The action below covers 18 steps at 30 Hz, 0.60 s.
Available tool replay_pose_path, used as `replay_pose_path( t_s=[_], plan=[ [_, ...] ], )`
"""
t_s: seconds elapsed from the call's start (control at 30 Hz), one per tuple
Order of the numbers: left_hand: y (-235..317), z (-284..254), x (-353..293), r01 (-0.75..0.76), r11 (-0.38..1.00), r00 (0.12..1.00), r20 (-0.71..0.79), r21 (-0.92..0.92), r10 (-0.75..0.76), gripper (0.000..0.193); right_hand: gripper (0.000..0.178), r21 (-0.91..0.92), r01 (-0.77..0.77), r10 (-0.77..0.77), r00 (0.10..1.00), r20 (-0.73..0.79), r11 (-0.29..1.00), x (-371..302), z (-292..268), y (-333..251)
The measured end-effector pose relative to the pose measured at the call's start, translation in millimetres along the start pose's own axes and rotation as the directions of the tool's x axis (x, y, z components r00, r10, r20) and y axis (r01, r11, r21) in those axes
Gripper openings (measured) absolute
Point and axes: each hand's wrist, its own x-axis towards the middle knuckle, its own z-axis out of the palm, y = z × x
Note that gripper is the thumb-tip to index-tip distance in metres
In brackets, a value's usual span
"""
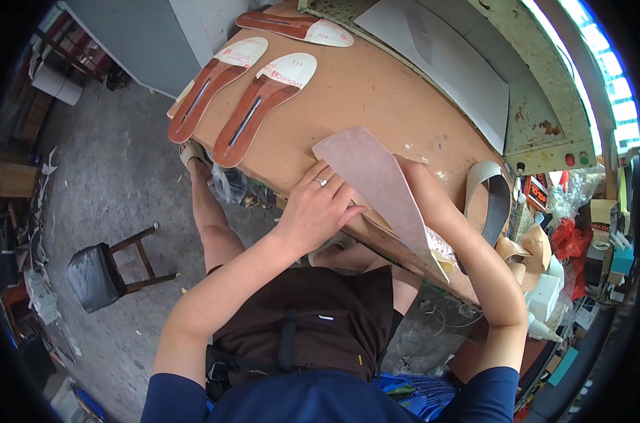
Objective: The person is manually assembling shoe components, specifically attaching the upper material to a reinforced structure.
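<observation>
A pinkish-grey sheet of leather-like material (376,176), long and curved with a pointed lower end, stands tilted over the front edge of the workbench. My left hand (316,208), with a ring on one finger, is at its left edge. The fingers bend against the sheet, and the thumb points right below them. My right hand (416,173) reaches behind the sheet from the right. Its fingers are hidden there, so their grip does not show. Near my right forearm, a curved grey-and-beige strip (483,197) stands on the bench.
Brown-and-white insoles (267,106) lie along the bench's (376,92) far left. A worn pale-green machine (545,141) with buttons stands at the back right. White containers (543,297) and a red plastic bag (572,243) crowd the right side. A black-seated stool (96,277) is on the floor at left.
</observation>
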Motion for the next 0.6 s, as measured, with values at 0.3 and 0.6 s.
replay_pose_path(
  t_s=[0.3, 0.6],
  plan=[
    [21, -10, -40, 0.105, 0.993, 0.994, -0.032, -0.050, -0.107, 0.062, 0.023, -0.032, -0.200, 0.203, 0.970, 0.132, 0.979, -71, -8, -5],
    [51, 6, -53, 0.265, 0.959, 0.964, 0.036, -0.099, -0.262, 0.058, 0.029, 0.399, -0.313, 0.355, 0.934, -0.033, 0.862, -99, 36, -24]
  ],
)
